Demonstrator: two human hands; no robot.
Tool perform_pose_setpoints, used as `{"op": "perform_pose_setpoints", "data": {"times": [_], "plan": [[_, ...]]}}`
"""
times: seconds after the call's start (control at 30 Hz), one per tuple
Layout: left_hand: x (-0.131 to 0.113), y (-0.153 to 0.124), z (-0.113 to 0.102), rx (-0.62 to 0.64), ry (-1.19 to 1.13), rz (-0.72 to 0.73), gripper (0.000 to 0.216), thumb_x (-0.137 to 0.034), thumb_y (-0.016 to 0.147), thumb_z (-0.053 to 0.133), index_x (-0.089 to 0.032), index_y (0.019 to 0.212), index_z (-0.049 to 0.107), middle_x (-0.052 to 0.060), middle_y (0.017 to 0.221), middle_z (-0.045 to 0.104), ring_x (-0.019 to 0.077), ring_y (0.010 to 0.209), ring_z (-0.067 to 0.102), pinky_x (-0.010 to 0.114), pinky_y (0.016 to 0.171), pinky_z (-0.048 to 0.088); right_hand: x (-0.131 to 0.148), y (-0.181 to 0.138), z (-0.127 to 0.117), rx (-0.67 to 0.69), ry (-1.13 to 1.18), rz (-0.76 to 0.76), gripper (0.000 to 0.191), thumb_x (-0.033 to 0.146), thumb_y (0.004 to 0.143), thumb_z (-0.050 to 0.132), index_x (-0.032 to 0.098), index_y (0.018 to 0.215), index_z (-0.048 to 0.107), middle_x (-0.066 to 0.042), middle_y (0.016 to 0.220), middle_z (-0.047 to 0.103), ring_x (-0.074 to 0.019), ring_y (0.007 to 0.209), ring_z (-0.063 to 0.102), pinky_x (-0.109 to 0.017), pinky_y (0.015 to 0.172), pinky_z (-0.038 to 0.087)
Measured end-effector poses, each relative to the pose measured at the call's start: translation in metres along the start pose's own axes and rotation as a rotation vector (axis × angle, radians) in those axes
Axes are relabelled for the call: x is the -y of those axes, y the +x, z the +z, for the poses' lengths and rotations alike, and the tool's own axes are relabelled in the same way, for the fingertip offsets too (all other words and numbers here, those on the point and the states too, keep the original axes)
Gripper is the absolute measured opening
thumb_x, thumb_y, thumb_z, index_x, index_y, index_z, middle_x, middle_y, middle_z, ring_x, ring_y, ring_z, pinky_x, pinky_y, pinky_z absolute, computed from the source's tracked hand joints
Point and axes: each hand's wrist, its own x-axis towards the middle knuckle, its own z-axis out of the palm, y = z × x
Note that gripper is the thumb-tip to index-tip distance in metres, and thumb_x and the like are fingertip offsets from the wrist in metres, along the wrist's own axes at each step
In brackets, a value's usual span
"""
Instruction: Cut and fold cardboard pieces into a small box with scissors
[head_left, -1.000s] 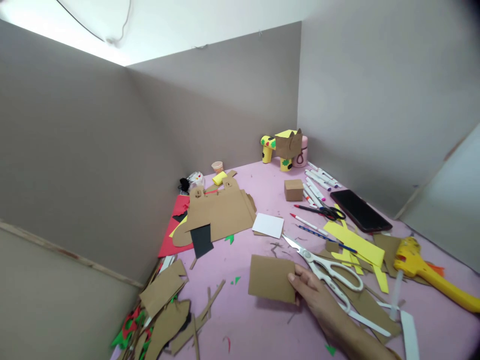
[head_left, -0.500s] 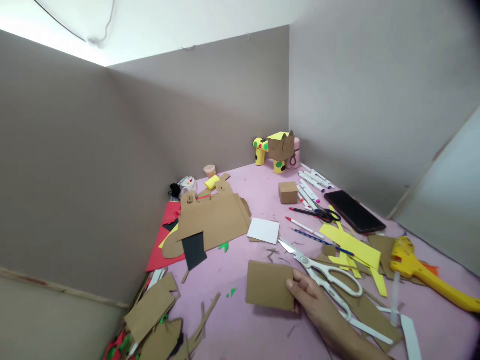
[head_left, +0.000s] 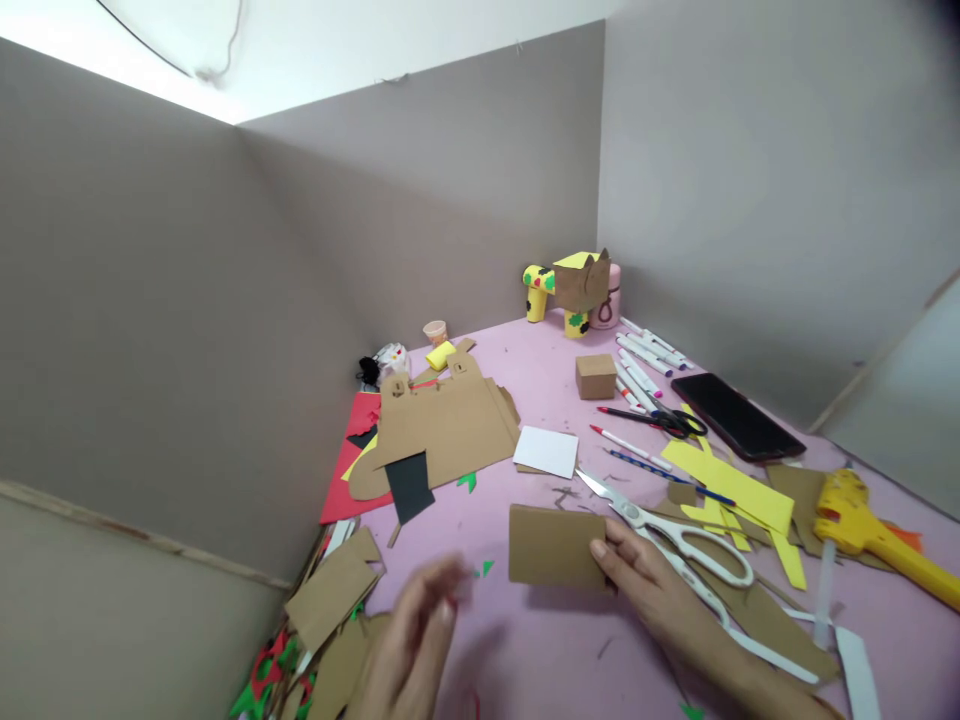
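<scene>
My right hand (head_left: 643, 585) pinches the right edge of a brown cardboard rectangle (head_left: 553, 545), holding it just above the pink tabletop (head_left: 540, 650). My left hand (head_left: 416, 640) has come into view at the lower left, blurred by motion, its fingers pointing up towards the cardboard; nothing shows in it. White-handled scissors (head_left: 675, 540) lie just right of my right hand.
A large cut cardboard shape (head_left: 442, 425) and a white card (head_left: 546, 451) lie behind. Markers (head_left: 637, 365), black scissors (head_left: 667, 420), a phone (head_left: 737, 415), yellow strips (head_left: 731, 485) and a yellow glue gun (head_left: 877, 535) crowd the right. Cardboard scraps (head_left: 334, 590) pile at left. Grey walls enclose the table.
My left hand has risen into view at the lower left. The right hand still holds the cardboard rectangle, lifted slightly. The camera has shifted a little.
</scene>
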Motion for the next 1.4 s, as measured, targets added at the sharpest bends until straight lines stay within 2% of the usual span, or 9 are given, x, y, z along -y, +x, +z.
{"op": "perform_pose_setpoints", "data": {"times": [0.1, 0.23, 0.57, 0.7, 0.8, 0.9, 1.03, 1.2, 1.4], "plan": [[-0.001, 0.045, 0.049, 0.025, 0.244, 0.083, 0.024, -0.035, 0.079, 0.057, -0.026, 0.101, 0.062, 0.004, 0.112, 0.06, 0.0225, 0.114, 0.046, 0.032, 0.098, 0.032, 0.012, 0.018, 0.001, -0.033, -0.126, -0.094, 0.023, 0.038, 0.089, 0.045, 0.024, 0.071, 0.05, 0.002, 0.066, 0.048, -0.0181, 0.065, 0.046, -0.029, 0.061, 0.037], [0.02, 0.082, 0.086, 0.022, 0.322, 0.26, 0.022, -0.039, 0.084, 0.047, -0.022, 0.081, 0.059, 0.003, 0.084, 0.062, 0.0208, 0.086, 0.055, 0.03, 0.079, 0.04, 0.014, 0.049, 0.008, -0.059, -0.221, -0.158, 0.017, 0.034, 0.088, 0.043, 0.024, 0.077, 0.052, 0.0, 0.074, 0.056, -0.021, 0.073, 0.051, -0.032, 0.067, 0.038], [0.051, 0.098, 0.062, 0.067, 0.298, 0.152, 0.019, -0.038, 0.084, 0.048, -0.02, 0.08, 0.052, 0.0, 0.077, 0.054, 0.0152, 0.075, 0.052, 0.026, 0.07, 0.041, -0.003, 0.059, 0.014, -0.028, -0.226, -0.087, 0.019, 0.034, 0.089, 0.042, 0.022, 0.084, 0.055, -0.007, 0.085, 0.059, -0.0255, 0.084, 0.051, -0.041, 0.08, 0.04], [0.047, 0.091, 0.067, 0.243, 0.122, -0.076, 0.039, -0.032, 0.076, 0.061, -0.023, 0.11, 0.043, 0.006, 0.097, 0.06, 0.0184, 0.078, 0.06, 0.029, 0.067, 0.047, 0.003, 0.059, 0.003, 0.151, -0.041, -0.031, 0.028, 0.036, 0.092, 0.037, 0.021, 0.109, 0.054, -0.005, 0.091, 0.066, -0.021, 0.083, 0.06, -0.035, 0.078, 0.048], [0.046, 0.084, 0.073, 0.287, -0.075, -0.219, 0.047, -0.027, 0.076, 0.063, -0.026, 0.113, 0.035, 0.004, 0.094, 0.061, 0.0173, 0.075, 0.062, 0.029, 0.066, 0.047, 0.005, 0.057, -0.002, 0.218, 0.137, 0.022, 0.033, 0.038, 0.09, 0.042, 0.019, 0.115, 0.053, -0.007, 0.097, 0.066, -0.022, 0.089, 0.061, -0.035, 0.081, 0.048], [0.045, 0.079, 0.077, 0.25, -0.118, -0.261, 0.034, -0.024, 0.076, 0.062, -0.024, 0.102, 0.039, 0.001, 0.083, 0.063, 0.0147, 0.07, 0.063, 0.025, 0.062, 0.046, 0.006, 0.052, 0.0, 0.171, 0.202, 0.073, 0.038, 0.04, 0.09, 0.043, 0.022, 0.123, 0.045, -0.007, 0.104, 0.064, -0.0227, 0.093, 0.059, -0.035, 0.081, 0.047], [0.047, 0.077, 0.078, 0.211, -0.135, -0.294, 0.029, -0.023, 0.078, 0.06, -0.025, 0.1, 0.041, 0.0, 0.084, 0.065, 0.0134, 0.068, 0.063, 0.022, 0.06, 0.045, 0.006, 0.043, 0.004, 0.011, -0.026, 0.063, 0.044, 0.043, 0.092, 0.036, 0.026, 0.131, 0.03, -0.006, 0.102, 0.061, -0.0213, 0.086, 0.058, -0.034, 0.075, 0.046], [0.046, 0.073, 0.079, 0.197, -0.147, -0.318, 0.031, -0.027, 0.078, 0.059, -0.026, 0.105, 0.043, 0.001, 0.089, 0.065, 0.0152, 0.074, 0.063, 0.025, 0.065, 0.046, 0.007, 0.04, 0.005, 0.031, 0.018, 0.095, 0.042, 0.042, 0.092, 0.036, 0.027, 0.13, 0.026, -0.002, 0.091, 0.06, -0.018, 0.073, 0.055, -0.03, 0.068, 0.046], [0.042, 0.069, 0.083, 0.228, -0.36, -0.284, 0.054, -0.055, 0.085, 0.032, -0.027, 0.131, 0.034, 0.008, 0.117, 0.058, 0.0215, 0.098, 0.058, 0.034, 0.082, 0.045, 0.013, 0.039, 0.003, 0.008, 0.176, 0.138, 0.041, 0.044, 0.091, 0.04, 0.028, 0.127, 0.029, -0.001, 0.093, 0.059, -0.0144, 0.066, 0.052, -0.024, 0.058, 0.044]]}}
